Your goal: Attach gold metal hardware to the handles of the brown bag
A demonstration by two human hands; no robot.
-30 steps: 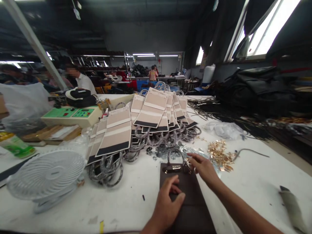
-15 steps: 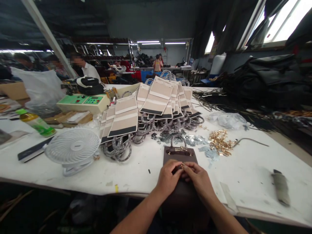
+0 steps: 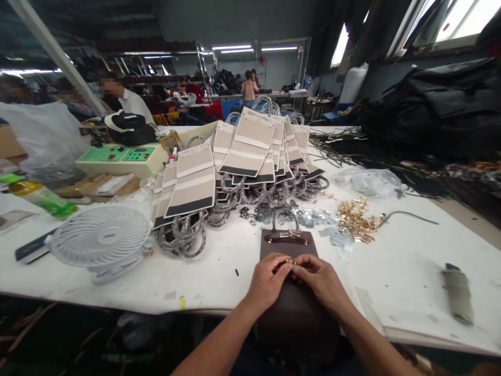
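Both my hands meet over a dark brown handbag panel (image 3: 299, 300), which lies partly on the table and hangs past its front edge. A small gold metal fitting (image 3: 290, 261) is pinched between the fingertips of my left hand (image 3: 268, 282) and my right hand (image 3: 319, 279). Its exact form is too small to make out. Beyond my fingers, the panel carries a brown strap with gold hardware (image 3: 288, 233) and a wrapped loop handle (image 3: 285, 213). Gold fittings (image 3: 357, 216) lie in a heap to the right, beside dark and silvery small pieces (image 3: 303, 216).
Beige panels (image 3: 250, 141) with plastic-wrapped handles are piled at the table's centre. A white fan (image 3: 104, 235), a green-topped machine (image 3: 121, 159) and a bottle (image 3: 43, 198) stand left. A cloth-wrapped tool (image 3: 457, 295) lies right. Several people are in the background.
The view has shifted a little, so the table's things sit slightly differently. My fingers have adjusted on the gold fitting, and more of it shows. Both hands stay over the brown panel.
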